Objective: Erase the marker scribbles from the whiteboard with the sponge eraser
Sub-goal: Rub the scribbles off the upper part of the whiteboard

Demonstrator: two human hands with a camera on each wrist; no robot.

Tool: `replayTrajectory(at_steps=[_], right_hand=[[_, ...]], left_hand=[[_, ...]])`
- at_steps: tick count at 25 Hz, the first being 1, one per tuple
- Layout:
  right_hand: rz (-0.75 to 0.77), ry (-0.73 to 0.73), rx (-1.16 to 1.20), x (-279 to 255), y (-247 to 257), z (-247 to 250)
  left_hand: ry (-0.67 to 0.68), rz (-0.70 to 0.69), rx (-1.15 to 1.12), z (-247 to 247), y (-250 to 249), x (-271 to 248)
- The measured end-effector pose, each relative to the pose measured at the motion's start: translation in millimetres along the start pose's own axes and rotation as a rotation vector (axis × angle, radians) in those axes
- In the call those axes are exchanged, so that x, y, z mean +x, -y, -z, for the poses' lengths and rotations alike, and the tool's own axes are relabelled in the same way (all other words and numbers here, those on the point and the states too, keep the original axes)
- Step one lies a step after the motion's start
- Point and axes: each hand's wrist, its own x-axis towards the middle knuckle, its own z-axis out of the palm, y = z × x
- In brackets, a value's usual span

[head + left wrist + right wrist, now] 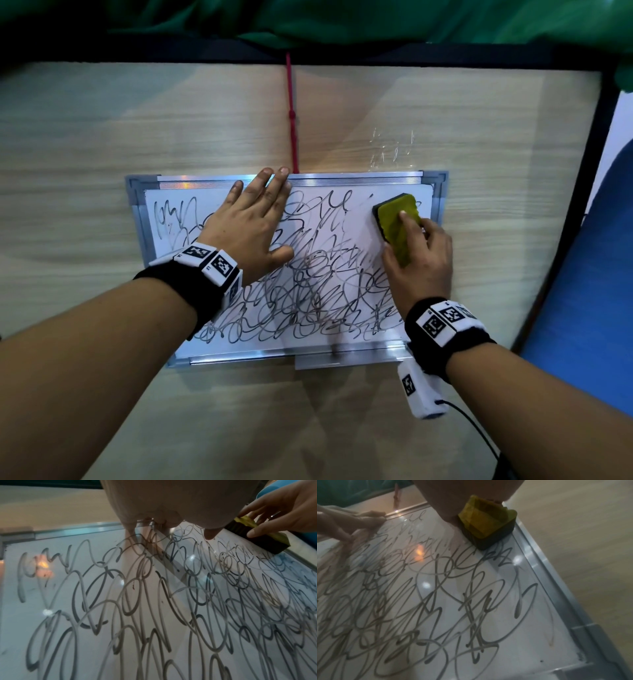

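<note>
Sponge eraser, probably soft and light, lay at the far right corner of the whiteboard, gripped by its sides in the right hand, while the left hand pressed flat with straight fingers on the scribbles.

The right grip holds the sponge at the board's far right corner, with the frame rail just beyond and right of it. Left of the grip lies a short stretch of open board, then the left grip pressed flat, blocking that way. Nearer the person, the scribbled surface lies open. The table around the board is bare, save a red cord beyond.
</note>
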Motion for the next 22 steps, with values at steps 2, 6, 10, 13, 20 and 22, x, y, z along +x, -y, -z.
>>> replayTrajectory(at_steps=[2, 6, 10, 13, 20, 22], right_hand=[[-0.041, -0.028, 0.003, 5.5, -0.2, 0.7], [0.006, -0.012, 0.024, 6.0, 10.2, -4.3], [-0.034, -0.012, -0.008, -3.4, -2.7, 2.1], [-0.081, -0.07, -0.001, 6.7, -2.0, 0.2], [-0.058, -0.019, -0.021, -13.6, 0.3, -0.4], [-0.104, -0.053, -0.031, -9.3, -5.0, 2.5]], left_hand=[[0.002, 0.001, 0.004, 0.2, 0.1, -0.1], [0.004, 0.006, -0.003, 1.0, 0.1, -0.2], [0.009, 0.001, -0.009, 1.6, 0.4, -0.2], [0.012, 0.007, -0.015, 1.0, -1.1, -0.3], [0.02, 0.017, -0.029, 1.9, -0.9, -0.7], [0.02, 0.014, -0.03, 1.9, -1.3, -0.3]])
